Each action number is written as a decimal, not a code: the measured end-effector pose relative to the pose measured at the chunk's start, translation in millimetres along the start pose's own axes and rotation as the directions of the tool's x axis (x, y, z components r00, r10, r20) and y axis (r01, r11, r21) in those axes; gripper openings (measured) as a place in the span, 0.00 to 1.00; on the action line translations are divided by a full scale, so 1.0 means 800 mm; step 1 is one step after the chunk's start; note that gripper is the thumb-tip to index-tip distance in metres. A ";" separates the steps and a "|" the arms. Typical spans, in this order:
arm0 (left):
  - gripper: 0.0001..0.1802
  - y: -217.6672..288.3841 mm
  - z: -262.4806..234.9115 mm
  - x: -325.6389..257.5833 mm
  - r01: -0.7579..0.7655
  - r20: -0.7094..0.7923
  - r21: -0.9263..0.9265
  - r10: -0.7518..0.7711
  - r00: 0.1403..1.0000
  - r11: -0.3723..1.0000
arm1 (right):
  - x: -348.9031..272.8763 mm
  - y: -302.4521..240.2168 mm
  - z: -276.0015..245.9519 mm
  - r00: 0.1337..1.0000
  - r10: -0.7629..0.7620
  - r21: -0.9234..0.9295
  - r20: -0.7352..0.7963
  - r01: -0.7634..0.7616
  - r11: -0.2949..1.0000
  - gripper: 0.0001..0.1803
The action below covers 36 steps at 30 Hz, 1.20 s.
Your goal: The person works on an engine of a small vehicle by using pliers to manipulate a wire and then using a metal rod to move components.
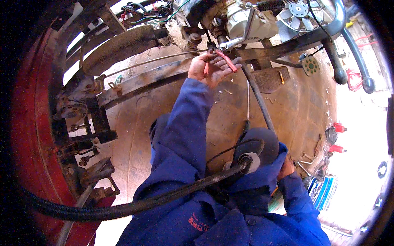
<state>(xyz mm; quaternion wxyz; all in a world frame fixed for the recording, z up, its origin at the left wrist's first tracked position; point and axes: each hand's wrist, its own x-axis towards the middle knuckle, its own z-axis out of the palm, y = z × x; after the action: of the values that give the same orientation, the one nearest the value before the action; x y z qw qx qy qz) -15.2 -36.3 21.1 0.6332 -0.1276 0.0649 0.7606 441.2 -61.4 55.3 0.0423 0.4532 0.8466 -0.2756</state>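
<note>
My left hand point(207, 71) reaches up to the metal frame with the palm turned upward, holding a pair of pliers with red handles point(226, 60). One handle lies across the fingers and the other beside the thumb. The dark jaws point up at a small joint below the engine point(251, 24), near the end of a thin rod point(156, 59). What they grip is too small to make out. Down at the right, beside my bent knee point(258, 143), is my right hand point(286, 169); its fingers are mostly hidden.
A rusty frame rail point(147, 80) crosses ahead, with a red body panel point(33, 123) at left. A fan point(299, 10), curved pipes point(356, 53) and a round-dotted pedal point(310, 65) are at upper right. Blue-edged tools point(323, 192) lie at right. A black braided hose point(123, 210) crosses the foreground.
</note>
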 end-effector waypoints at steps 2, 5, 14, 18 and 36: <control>0.14 -0.003 0.010 -0.011 0.007 -0.078 0.100 0.001 0.997 0.995 | 0.000 -0.005 -0.002 1.000 -0.008 -0.011 -0.022 0.008 1.000 0.20; 0.17 0.007 0.004 -0.007 0.054 -0.029 0.133 -0.051 0.998 0.990 | -0.002 -0.002 -0.001 0.999 0.048 -0.002 0.000 -0.048 0.999 0.19; 0.21 0.010 -0.013 -0.002 0.022 0.016 0.025 -0.022 1.000 0.999 | -0.002 -0.014 -0.003 0.996 0.073 -0.008 -0.055 -0.073 0.997 0.19; 0.19 0.004 -0.017 -0.002 0.020 0.046 0.006 -0.020 0.999 1.000 | -0.001 -0.003 -0.001 0.998 0.055 -0.007 -0.024 -0.055 0.998 0.21; 0.19 -0.041 -0.025 0.013 0.206 0.392 -0.285 -0.082 0.916 0.936 | 0.001 -0.005 -0.003 0.985 0.167 -0.098 0.040 -0.162 0.982 0.26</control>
<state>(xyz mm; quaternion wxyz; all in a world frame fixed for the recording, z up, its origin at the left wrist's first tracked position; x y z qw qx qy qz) 17.7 -25.8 1.2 0.6595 -0.0861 -0.1910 0.7219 438.0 -60.8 58.8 0.1066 0.5124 0.8171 -0.2416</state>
